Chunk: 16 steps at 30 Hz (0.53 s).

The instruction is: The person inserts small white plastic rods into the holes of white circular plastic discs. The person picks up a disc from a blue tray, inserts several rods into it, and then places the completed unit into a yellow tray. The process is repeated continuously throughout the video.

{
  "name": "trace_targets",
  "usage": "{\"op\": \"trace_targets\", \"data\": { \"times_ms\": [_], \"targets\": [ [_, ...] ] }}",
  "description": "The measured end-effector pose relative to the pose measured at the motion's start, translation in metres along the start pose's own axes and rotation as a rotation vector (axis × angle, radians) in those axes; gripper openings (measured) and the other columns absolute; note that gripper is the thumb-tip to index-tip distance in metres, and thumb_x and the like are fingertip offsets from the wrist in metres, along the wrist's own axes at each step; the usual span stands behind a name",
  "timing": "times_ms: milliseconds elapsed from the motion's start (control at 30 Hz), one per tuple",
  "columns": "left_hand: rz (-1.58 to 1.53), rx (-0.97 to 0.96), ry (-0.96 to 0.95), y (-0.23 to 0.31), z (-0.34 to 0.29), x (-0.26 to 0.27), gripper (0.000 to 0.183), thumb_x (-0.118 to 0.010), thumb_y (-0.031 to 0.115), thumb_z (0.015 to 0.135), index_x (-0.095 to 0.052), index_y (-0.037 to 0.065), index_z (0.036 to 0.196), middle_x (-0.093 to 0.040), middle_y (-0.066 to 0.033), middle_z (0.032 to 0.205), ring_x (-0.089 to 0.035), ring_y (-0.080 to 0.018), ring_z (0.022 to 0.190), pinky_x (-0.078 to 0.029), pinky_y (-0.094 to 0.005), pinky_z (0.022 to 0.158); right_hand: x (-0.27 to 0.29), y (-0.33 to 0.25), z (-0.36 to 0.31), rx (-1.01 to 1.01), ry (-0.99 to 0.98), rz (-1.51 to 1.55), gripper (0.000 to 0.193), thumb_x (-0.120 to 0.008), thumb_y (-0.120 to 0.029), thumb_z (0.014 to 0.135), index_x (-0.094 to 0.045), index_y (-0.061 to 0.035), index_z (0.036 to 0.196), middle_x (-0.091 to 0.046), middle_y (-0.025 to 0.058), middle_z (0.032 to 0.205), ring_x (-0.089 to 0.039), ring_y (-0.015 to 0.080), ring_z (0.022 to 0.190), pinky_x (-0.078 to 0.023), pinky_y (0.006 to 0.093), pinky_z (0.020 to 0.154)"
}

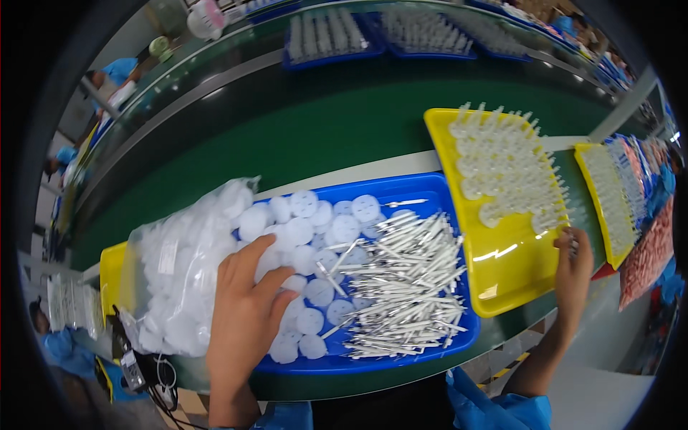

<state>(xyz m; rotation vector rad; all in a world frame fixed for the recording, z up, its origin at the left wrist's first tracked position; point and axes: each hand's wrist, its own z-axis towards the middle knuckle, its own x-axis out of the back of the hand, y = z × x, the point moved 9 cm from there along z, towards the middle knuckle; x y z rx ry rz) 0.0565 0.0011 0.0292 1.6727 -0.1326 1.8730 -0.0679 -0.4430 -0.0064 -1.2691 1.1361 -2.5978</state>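
Note:
My left hand (pixel 244 308) reaches over a blue tray (pixel 401 188), its fingers spread and bent above round white translucent plastic discs (pixel 319 292). Nothing shows between those fingers. Slim white sticks with metallic tips (pixel 408 287) fill the right part of that tray in a loose heap. At the right edge of a yellow tray (pixel 502 279), the fingers of my right hand (pixel 575 265) are curled together; what they hold, if anything, I cannot make out. Rows of clear pieces with upright stems on round bases (pixel 505 165) stand in the yellow tray's far part.
A clear plastic bag full of white discs (pixel 183 265) lies left of the blue tray. Beyond runs a green belt (pixel 301 118), with blue trays of stemmed pieces (pixel 423 32) behind it. Another yellow tray (pixel 609 201) sits at right. Cables (pixel 150 380) hang at lower left; people work nearby.

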Motion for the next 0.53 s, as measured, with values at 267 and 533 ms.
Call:
{"op": "trace_targets", "data": {
  "times_ms": [267, 533],
  "targets": [
    [-0.325, -0.018, 0.193, 0.007, 0.004, 0.012, 0.025, -0.076, 0.002, 0.084, -0.071, -0.002, 0.107, -0.066, -0.0117, 0.096, -0.066, -0.0257, 0.073, -0.053, -0.0314, 0.062, -0.066, -0.154, -0.036, 0.03, -0.575, 0.446, 0.02, -0.059, -0.007, 0.097, -0.062, 0.0005, 0.116, -0.063, 0.0058, 0.082, -0.059, 0.0098, 0.074, -0.044, 0.0252, 0.065],
    [-0.238, -0.012, 0.083, 0.009, 0.003, -0.013, 0.022, -0.072, -0.002, 0.085, -0.073, 0.001, 0.107, -0.065, -0.0154, 0.119, -0.07, -0.0252, 0.081, -0.056, -0.034, 0.069, -0.123, -0.247, -0.048, 0.314, -0.843, 0.631, 0.013, -0.065, -0.006, 0.093, -0.061, -0.0037, 0.105, -0.066, 0.0087, 0.09, -0.064, 0.0172, 0.082, -0.048, 0.0279, 0.074]
  ]
}}
